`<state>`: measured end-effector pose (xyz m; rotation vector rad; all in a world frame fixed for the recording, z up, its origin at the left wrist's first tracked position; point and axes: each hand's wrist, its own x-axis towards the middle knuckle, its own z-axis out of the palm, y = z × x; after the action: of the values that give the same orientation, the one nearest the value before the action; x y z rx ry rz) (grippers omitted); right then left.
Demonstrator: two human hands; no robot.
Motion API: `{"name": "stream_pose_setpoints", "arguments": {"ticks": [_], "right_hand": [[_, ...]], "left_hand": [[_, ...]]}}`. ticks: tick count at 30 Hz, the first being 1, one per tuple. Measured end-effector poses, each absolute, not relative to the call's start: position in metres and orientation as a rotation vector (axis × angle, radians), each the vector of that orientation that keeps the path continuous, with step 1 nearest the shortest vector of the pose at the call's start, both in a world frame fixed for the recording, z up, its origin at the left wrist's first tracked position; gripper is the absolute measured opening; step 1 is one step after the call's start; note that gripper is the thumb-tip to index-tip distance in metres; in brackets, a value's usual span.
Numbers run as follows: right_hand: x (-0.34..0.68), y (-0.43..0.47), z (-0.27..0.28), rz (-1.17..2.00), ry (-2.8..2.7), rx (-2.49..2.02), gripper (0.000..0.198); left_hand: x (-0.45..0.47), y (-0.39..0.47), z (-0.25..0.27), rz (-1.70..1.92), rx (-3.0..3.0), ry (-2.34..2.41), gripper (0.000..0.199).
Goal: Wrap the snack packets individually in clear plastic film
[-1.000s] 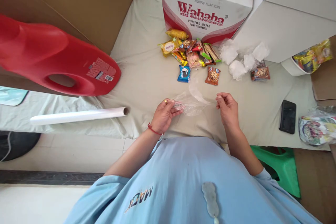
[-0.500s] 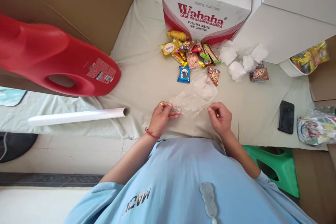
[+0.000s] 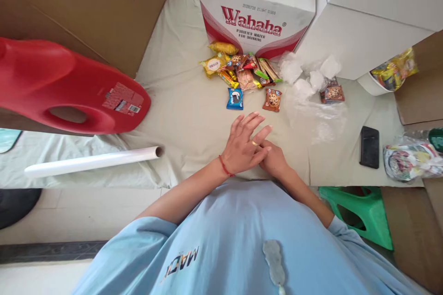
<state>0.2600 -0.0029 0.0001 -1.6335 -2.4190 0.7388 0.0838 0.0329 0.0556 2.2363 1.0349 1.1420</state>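
My left hand (image 3: 244,144) is open above the cloth, fingers spread, with a ring on one finger and a red string at the wrist. Under its thumb side, my right hand (image 3: 274,160) touches it; the right fingers look curled, their tips hidden behind the left hand. Just beyond the hands lie a blue snack packet (image 3: 235,98) and a brown cookie packet (image 3: 272,100). To the right, a crumpled sheet of clear plastic film (image 3: 318,120) rests on the cloth, near several film-wrapped bundles (image 3: 304,86).
A pile of snack packets (image 3: 246,78) sits against the Wahaha box (image 3: 256,14). At left are a red jug (image 3: 86,87) and a film roll (image 3: 93,161). On the right are a phone (image 3: 369,147), a white bowl (image 3: 375,84) with packets and a green stool (image 3: 360,212).
The clear film has left the hands and now lies to the right beside the wrapped bundles. Both hands have come together, the left moving right over the right. The view has shifted slightly.
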Motion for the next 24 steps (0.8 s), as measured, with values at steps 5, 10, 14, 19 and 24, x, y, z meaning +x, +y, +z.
{"name": "stream_pose_setpoints", "arguments": {"ticks": [5, 10, 14, 19, 24], "right_hand": [[0.293, -0.010, 0.019, 0.514, -2.240, -1.556, 0.027], [0.413, 0.017, 0.037, -0.187, -1.552, -2.118, 0.067], [0.481, 0.031, 0.021, 0.128, -1.473, -2.592, 0.068], [0.487, 0.020, 0.001, -0.020, -1.251, -2.473, 0.029], [0.440, 0.016, 0.011, 0.400, -0.829, -1.917, 0.021]], "left_hand": [[0.109, 0.050, 0.032, 1.021, 2.251, 1.047, 0.047], [0.093, 0.047, 0.003, 0.857, 2.077, 1.244, 0.030], [0.079, 0.037, -0.007, 0.806, 2.029, 1.214, 0.024], [0.062, 0.022, -0.006, 0.857, 1.892, 1.333, 0.020], [0.066, 0.020, 0.010, 0.938, 1.728, 1.263, 0.020]]}}
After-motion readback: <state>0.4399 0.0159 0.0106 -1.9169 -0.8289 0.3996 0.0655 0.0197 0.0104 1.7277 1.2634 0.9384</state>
